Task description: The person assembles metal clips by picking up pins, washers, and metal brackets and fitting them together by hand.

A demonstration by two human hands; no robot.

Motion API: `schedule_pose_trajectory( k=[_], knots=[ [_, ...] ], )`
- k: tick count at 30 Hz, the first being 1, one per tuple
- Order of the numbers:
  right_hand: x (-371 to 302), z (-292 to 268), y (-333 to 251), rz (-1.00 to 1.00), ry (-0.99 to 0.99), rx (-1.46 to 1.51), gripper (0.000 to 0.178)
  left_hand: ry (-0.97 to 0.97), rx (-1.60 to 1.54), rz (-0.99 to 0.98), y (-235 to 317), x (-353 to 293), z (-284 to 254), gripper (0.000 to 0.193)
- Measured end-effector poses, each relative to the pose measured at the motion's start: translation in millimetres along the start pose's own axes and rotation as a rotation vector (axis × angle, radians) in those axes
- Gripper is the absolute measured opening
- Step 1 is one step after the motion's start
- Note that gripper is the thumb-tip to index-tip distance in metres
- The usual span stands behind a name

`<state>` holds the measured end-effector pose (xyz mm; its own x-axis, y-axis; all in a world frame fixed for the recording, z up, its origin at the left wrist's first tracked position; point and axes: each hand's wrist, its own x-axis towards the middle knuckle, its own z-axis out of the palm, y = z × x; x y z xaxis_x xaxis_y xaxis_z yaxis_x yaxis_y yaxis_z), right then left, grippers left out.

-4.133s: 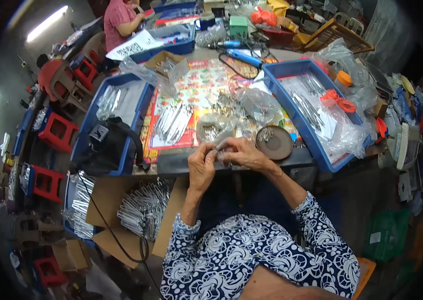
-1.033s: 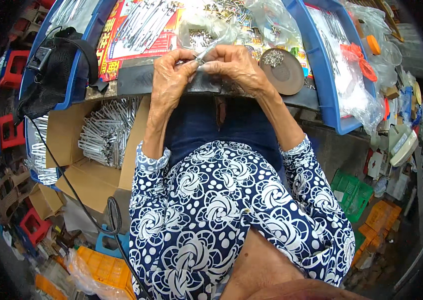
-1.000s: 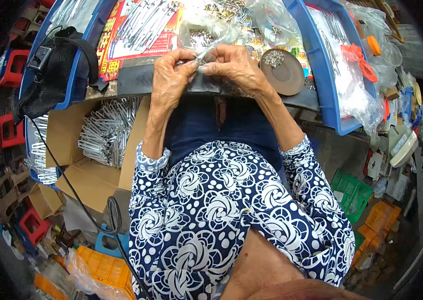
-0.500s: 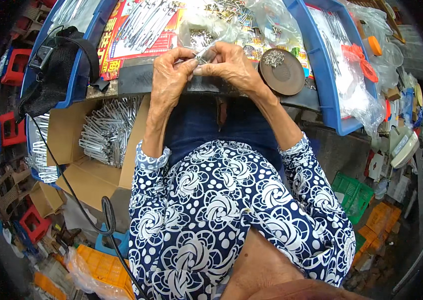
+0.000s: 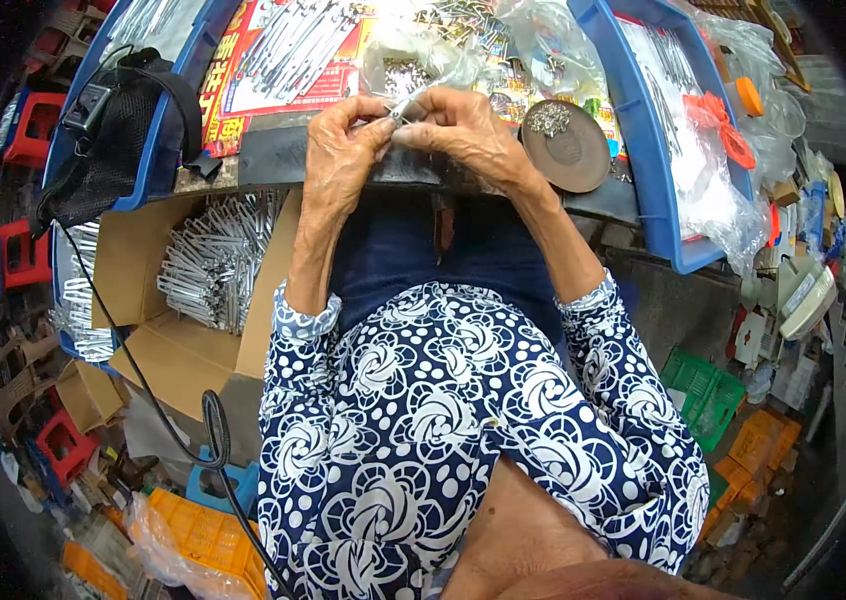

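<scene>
My left hand and my right hand meet over the near edge of the bench, fingertips almost touching. Between them is a small shiny metal part, pinched by both thumbs and forefingers; its exact kind is too small to make out. Just beyond my fingers lies a clear plastic bag with small metal pieces in it. A round brown dish holding tiny silvery pieces stands beside my right wrist. Long thin metal strips are spread on a red and white printed sheet past my left hand.
Blue trays flank the work area; a black mesh bag hangs over the left one. Below the bench at left, a cardboard box holds many metal strips. A black cable runs down the left side. Crates and stools stand around.
Both hands stay in nearly the same place, with the fingertips shifted slightly around the small metal part. The view has moved a little; nothing else visibly differs.
</scene>
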<state>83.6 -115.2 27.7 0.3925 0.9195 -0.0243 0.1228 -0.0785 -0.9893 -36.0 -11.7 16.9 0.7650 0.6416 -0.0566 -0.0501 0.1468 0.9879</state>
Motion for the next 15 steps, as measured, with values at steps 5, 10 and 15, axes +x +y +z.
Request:
schedule_pose_trajectory(
  k=[5, 10, 15],
  knots=[
    [-1.2, -5.7, -10.4, 0.113, -0.133, 0.13, 0.021, 0.021, -0.045, -0.022, 1.2, -1.8, -1.8, 0.006],
    [1.6, -0.2, 0.1, 0.024, 0.009, -0.066, 0.023, 0.036, -0.03, -0.043, 0.4, 1.2, -0.7, 0.008],
    [2.1, -3.6, -8.7, 0.118, -0.085, 0.045, 0.023, 0.049, -0.05, -0.027, -0.6, 2.1, -3.0, 0.008]
  ],
)
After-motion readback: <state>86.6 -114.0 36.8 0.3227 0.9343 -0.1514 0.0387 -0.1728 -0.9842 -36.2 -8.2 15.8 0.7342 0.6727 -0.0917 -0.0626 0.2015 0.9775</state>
